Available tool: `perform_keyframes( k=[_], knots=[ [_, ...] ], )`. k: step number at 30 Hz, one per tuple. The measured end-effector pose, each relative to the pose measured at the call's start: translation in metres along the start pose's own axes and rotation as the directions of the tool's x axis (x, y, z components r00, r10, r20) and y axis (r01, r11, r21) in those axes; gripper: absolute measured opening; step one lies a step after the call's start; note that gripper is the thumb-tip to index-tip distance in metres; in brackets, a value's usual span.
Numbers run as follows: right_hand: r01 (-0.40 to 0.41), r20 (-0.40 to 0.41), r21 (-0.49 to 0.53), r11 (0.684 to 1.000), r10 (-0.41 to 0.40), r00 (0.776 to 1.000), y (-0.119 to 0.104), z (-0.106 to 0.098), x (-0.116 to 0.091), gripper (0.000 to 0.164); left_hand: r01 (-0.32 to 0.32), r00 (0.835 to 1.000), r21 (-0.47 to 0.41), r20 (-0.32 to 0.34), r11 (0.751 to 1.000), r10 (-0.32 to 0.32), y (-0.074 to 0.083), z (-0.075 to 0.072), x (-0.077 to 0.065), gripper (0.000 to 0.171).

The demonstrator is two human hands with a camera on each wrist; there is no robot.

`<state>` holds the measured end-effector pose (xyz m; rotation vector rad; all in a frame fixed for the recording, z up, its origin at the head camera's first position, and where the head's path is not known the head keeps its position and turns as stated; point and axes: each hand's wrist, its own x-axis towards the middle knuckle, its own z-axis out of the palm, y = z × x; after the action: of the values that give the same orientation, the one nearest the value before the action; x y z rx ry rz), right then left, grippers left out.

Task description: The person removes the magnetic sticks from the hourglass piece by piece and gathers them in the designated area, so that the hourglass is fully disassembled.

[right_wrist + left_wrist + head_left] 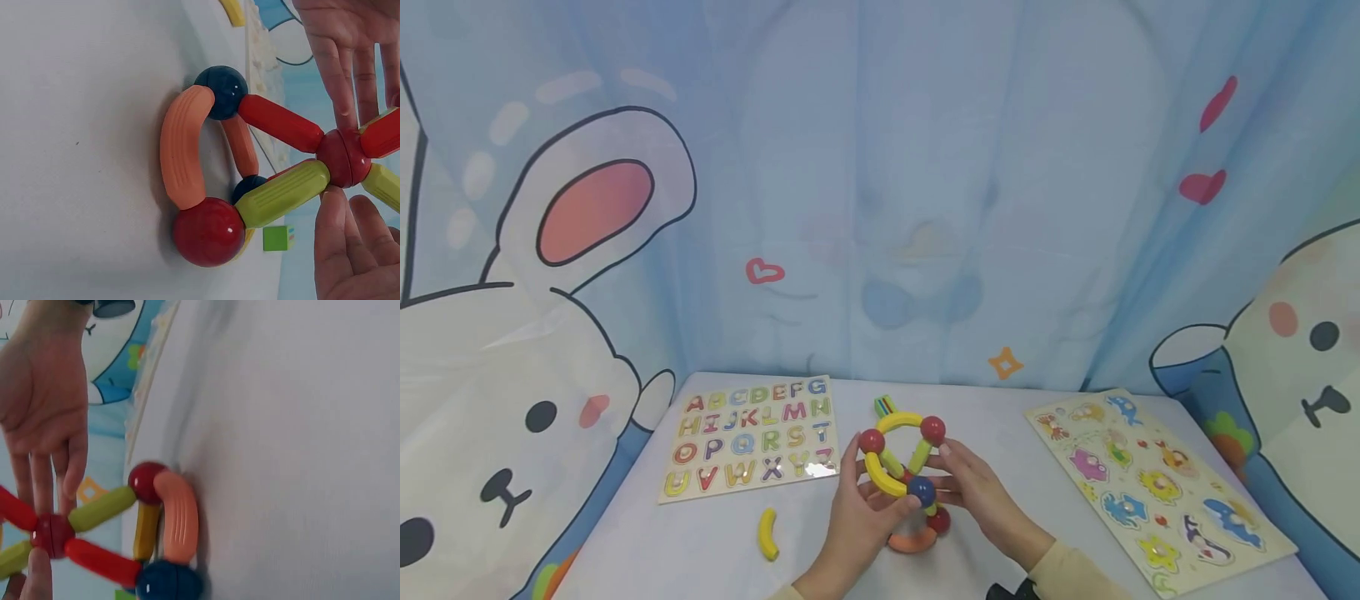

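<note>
A construction of magnetic balls and rods (897, 486) stands upright, its lower ring on the white table. Both hands hold its middle. My left hand (862, 525) grips from the left, its thumb by the blue ball (921, 492). From the right, my right hand (985, 504) holds it with fingertips around the middle. In the right wrist view, fingertips of both hands meet the central red ball (342, 158), where red and green rods (284, 194) join. An orange curved rod (181, 147) links a blue and a red ball below. Yellow curved rods (883, 477) form the upper ring; fingers partly hide the middle.
A loose yellow curved rod (767, 534) lies left of the hands. The alphabet puzzle board (752, 433) is at the back left, and an animal puzzle board (1157, 492) at the right. Behind the construction sits a small striped green block (884, 406). A printed curtain (925, 192) hangs behind the table.
</note>
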<state>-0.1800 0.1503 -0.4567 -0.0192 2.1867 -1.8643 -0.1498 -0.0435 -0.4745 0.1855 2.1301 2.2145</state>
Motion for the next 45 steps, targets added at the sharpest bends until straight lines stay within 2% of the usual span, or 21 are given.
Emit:
perform_keyframes(
  k=[2, 4, 6, 7, 9, 11, 13, 15, 17, 20, 22, 25, 27, 29, 32, 36, 40, 45],
  knots=[
    [0.001, 0.002, -0.014, 1.000, -0.001, 1.000, 0.001, -0.001, -0.003, 0.077, -0.008, 1.000, 0.039, 0.017, 0.999, 0.007, 0.001, -0.004, 0.001, 0.106],
    [0.023, -0.014, -0.046, 0.999, -0.024, 1.000, 0.002, -0.003, -0.008, 0.071, -0.031, 0.999, 0.118, 0.038, 0.993, 0.027, 0.004, -0.011, 0.002, 0.106],
    [0.069, -0.050, -0.107, 0.992, -0.074, 0.996, 0.002, -0.005, -0.016, 0.062, -0.086, 0.995, 0.235, 0.067, 0.968, 0.072, 0.007, -0.019, 0.004, 0.104],
    [0.097, -0.070, -0.144, 0.985, -0.108, 0.992, 0.002, -0.006, -0.020, 0.056, -0.127, 0.991, 0.301, 0.083, 0.945, 0.107, 0.009, -0.023, 0.004, 0.102],
    [0.164, -0.082, -0.221, 0.961, -0.186, 0.979, 0.001, -0.007, -0.030, 0.045, -0.222, 0.975, 0.425, 0.112, 0.878, 0.193, 0.013, -0.031, 0.006, 0.096],
    [0.257, -0.041, -0.288, 0.923, -0.280, 0.959, -0.002, -0.008, -0.037, 0.038, -0.324, 0.946, 0.502, 0.152, 0.802, 0.287, 0.016, -0.039, 0.008, 0.087],
    [0.357, 0.037, -0.337, 0.871, -0.366, 0.930, -0.006, -0.009, -0.042, 0.039, -0.405, 0.913, 0.535, 0.203, 0.742, 0.353, 0.018, -0.043, 0.011, 0.078],
    [0.452, 0.119, -0.352, 0.819, -0.440, 0.890, -0.009, -0.008, -0.043, 0.043, -0.467, 0.884, 0.538, 0.257, 0.702, 0.391, 0.019, -0.045, 0.013, 0.066],
    [0.510, 0.169, -0.358, 0.782, -0.483, 0.859, -0.011, -0.005, -0.041, 0.045, -0.511, 0.859, 0.530, 0.307, 0.677, 0.409, 0.019, -0.045, 0.015, 0.056],
    [0.546, 0.198, -0.341, 0.765, -0.510, 0.837, -0.011, -0.001, -0.036, 0.045, -0.544, 0.839, 0.506, 0.349, 0.669, 0.419, 0.020, -0.044, 0.016, 0.045],
    [0.555, 0.208, -0.328, 0.765, -0.515, 0.832, -0.011, 0.000, -0.034, 0.044, -0.557, 0.830, 0.488, 0.366, 0.672, 0.422, 0.020, -0.043, 0.017, 0.041],
    [0.551, 0.224, -0.312, 0.774, -0.504, 0.834, -0.012, -0.001, -0.031, 0.042, -0.567, 0.823, 0.488, 0.383, 0.664, 0.420, 0.020, -0.044, 0.019, 0.038],
    [0.536, 0.233, -0.310, 0.786, -0.483, 0.844, -0.015, -0.001, -0.030, 0.040, -0.575, 0.817, 0.503, 0.389, 0.645, 0.425, 0.021, -0.045, 0.019, 0.040],
    [0.521, 0.242, -0.312, 0.795, -0.464, 0.852, -0.017, -0.001, -0.029, 0.039, -0.577, 0.816, 0.520, 0.393, 0.630, 0.424, 0.022, -0.046, 0.020, 0.041],
    [0.516, 0.255, -0.304, 0.801, -0.453, 0.854, -0.018, -0.002, -0.029, 0.038, -0.573, 0.819, 0.534, 0.395, 0.621, 0.415, 0.024, -0.048, 0.022, 0.040],
    [0.521, 0.273, -0.279, 0.807, -0.454, 0.848, -0.018, -0.002, -0.028, 0.037, -0.559, 0.827, 0.516, 0.399, 0.649, 0.395, 0.027, -0.049, 0.024, 0.034],
    [0.520, 0.287, -0.260, 0.814, -0.449, 0.846, -0.019, -0.003, -0.028, 0.038, -0.537, 0.838, 0.483, 0.402, 0.691, 0.370, 0.030, -0.049, 0.025, 0.031],
    [0.508, 0.302, -0.270, 0.818, -0.429, 0.851, -0.019, -0.005, -0.025, 0.038, -0.515, 0.848, 0.473, 0.401, 0.714, 0.346, 0.032, -0.050, 0.027, 0.033]
  ],
)
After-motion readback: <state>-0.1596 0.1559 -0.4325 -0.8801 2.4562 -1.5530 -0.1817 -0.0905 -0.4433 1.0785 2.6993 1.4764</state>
